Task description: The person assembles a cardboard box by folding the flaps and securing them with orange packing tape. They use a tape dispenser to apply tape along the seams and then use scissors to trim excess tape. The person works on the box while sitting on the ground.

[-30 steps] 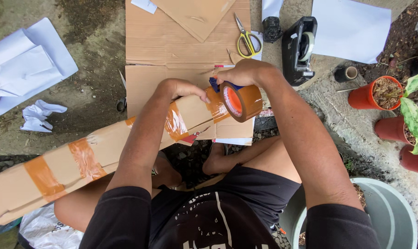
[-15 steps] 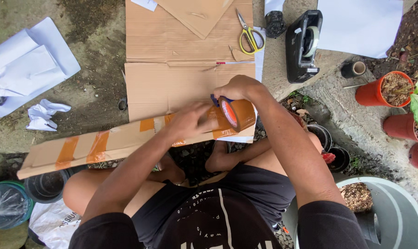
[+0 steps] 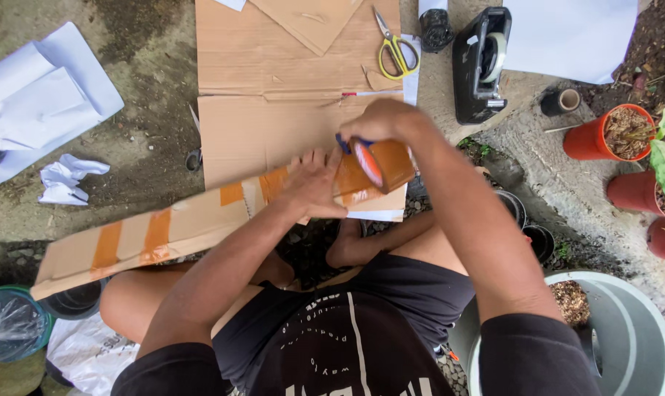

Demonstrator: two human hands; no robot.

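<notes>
Lowered since before, cardboard strip [image 3: 163, 235] lies flatter under left hand [image 3: 314, 183].

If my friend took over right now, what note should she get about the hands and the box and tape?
Left hand: open, pressed flat on the long brown cardboard box, holding it steady.
Right hand: grip shut on the roll of brown packing tape, held at the box's right end.
The box lies across the lap, over the flat cardboard sheet.
Done: several brown tape bands already cross the box.
Left: the right end is being taped.
Nearby: yellow-handled scissors and black tape dispenser, untouched.
</notes>
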